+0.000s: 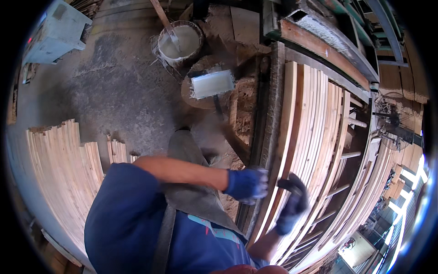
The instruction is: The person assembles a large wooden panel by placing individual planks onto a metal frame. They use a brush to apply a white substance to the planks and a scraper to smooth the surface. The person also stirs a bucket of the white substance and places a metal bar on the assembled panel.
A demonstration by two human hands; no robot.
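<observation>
My left hand (248,185), in a blue glove with a pale grey front, reaches across my body to the near edge of the machine bed. Motion smears its fingers, and I cannot tell whether they hold anything. My right hand (292,203) wears a dark blue glove and hovers over or touches the wooden strips (315,118). Its blurred fingers look apart, with nothing visible in them. The strips are long, pale and laid side by side on the bed, a browner strip (296,118) among them.
A bucket of whitish paste (186,42) with a wooden stick (164,18) stands ahead. Nearer is a white rectangular tray (212,84) on a round support. Stacked wood (64,169) lies left, a pale blue cabinet (59,34) far left. Metal bars (338,191) and a fan (394,125) are right.
</observation>
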